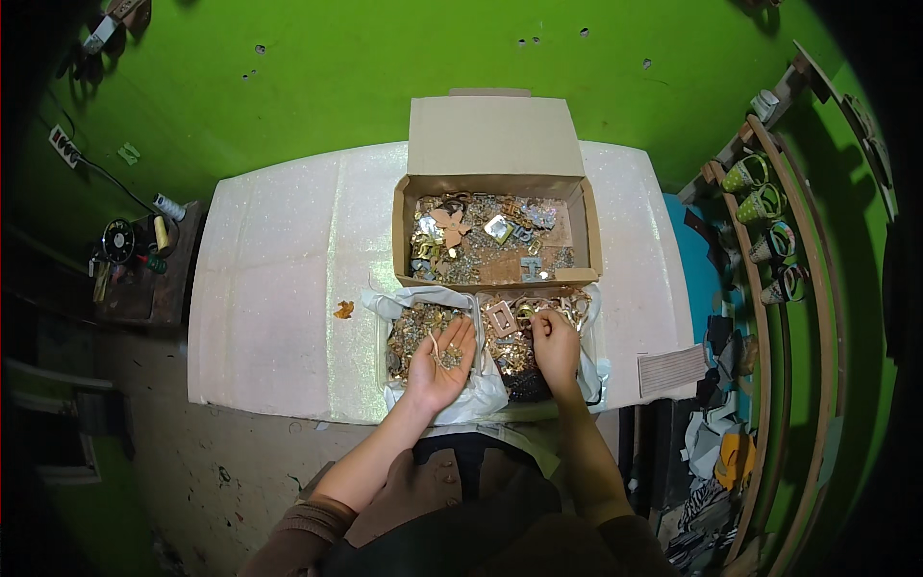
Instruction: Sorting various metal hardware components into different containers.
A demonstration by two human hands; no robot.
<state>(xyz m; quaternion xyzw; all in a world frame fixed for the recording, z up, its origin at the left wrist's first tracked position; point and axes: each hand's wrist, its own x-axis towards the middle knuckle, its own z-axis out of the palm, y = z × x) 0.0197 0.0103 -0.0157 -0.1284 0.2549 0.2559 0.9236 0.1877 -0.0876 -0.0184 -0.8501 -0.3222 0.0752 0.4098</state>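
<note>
My left hand (440, 370) is palm up over the left plastic-lined tray (385, 380), its fingers stretched out. Small shiny metal pieces (449, 358) lie in that palm. Over the right plastic-lined tray (594, 327), my right hand (556, 348) is closed in a pinch; what its fingertips hold is too small to make out. Beside those fingertips is a pale pink rectangular buckle (501, 318). Gold-coloured and black bits fill this tray, while mixed silver and gold pieces fill the left one. Part of each tray is hidden beneath my hands.
Behind the trays stands an open cardboard box (495, 135) of mixed buckles and ornaments. A brown leaf-shaped piece (343, 310) and a grey ribbed pad (672, 371) lie on the white table (269, 279). Sandals (762, 204) hang on a wooden rack at right.
</note>
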